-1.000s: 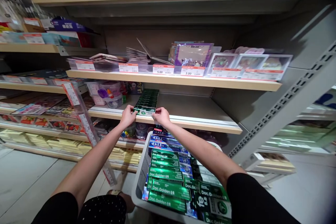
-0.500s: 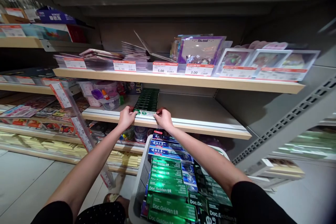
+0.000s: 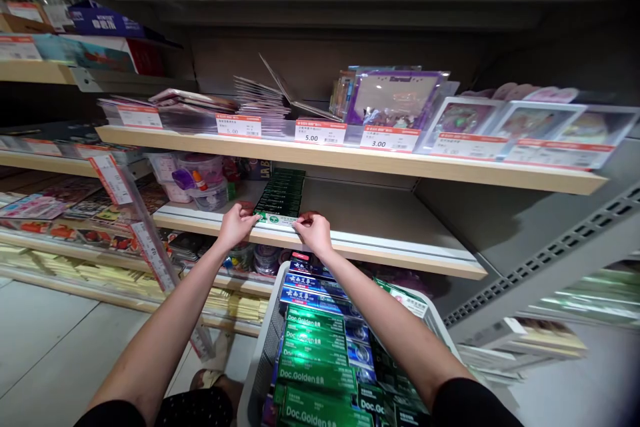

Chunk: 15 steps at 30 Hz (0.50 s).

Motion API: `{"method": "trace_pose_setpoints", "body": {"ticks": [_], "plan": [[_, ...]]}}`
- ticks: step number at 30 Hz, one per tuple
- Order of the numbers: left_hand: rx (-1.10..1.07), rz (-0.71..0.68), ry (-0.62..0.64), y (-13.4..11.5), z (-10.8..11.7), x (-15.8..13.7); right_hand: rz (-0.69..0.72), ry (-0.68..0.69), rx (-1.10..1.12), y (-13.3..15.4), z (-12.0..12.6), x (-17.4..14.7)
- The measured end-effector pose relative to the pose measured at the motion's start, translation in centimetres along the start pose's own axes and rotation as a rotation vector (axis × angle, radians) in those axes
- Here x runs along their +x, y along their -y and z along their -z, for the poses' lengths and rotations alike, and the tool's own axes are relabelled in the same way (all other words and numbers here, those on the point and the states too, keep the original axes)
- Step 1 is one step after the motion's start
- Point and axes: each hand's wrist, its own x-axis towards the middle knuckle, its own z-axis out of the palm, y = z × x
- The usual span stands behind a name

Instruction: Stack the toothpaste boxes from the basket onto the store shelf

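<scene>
Green boxes (image 3: 280, 195) sit on the lower shelf, left of its middle, one row running front to back, long sides parallel to the shelf edge. Slim cartons, dark green, pale lettering.

Largest first. Upper shelf (image 3: 350, 161): flat board, pale wood-look front edge, clear plastic strip along it. Lower shelf (image 3: 385, 213): smooth grey deck, white strip at the front, same wood-look edge. Basket (image 3: 254, 363): light grey plastic, perforated wall, rounded rim, below and in front of the lower shelf. Inside: shiny foil-like green cartons (image 3: 316, 377), "Doc.Golden" print, plus glossy blue cartons (image 3: 311, 298) toward the shelf end. Clear round tub (image 3: 210, 197) left of the row, see-through plastic. Price tags (image 3: 320, 133): flat rectangles, red band on top.

Hands: left hand (image 3: 236, 225) nearly closed, thumb and fingers pinching the left end of the front box (image 3: 278, 219). Right hand (image 3: 315, 230) likewise, fingers curled, pinching its right end. Front box lies level at the shelf lip, white-and-green face outward.
</scene>
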Motion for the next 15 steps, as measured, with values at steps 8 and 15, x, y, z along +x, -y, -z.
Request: {"method": "trace_pose_setpoints", "body": {"ticks": [8, 15], "plan": [[-0.017, -0.036, 0.033, 0.1, -0.1, -0.3, 0.013, -0.032, -0.056, -0.1, -0.2, -0.2], [-0.081, -0.087, -0.101, -1.0, -0.3, -1.0, 0.007, -0.112, 0.054, 0.0, 0.5, -0.9]]}}
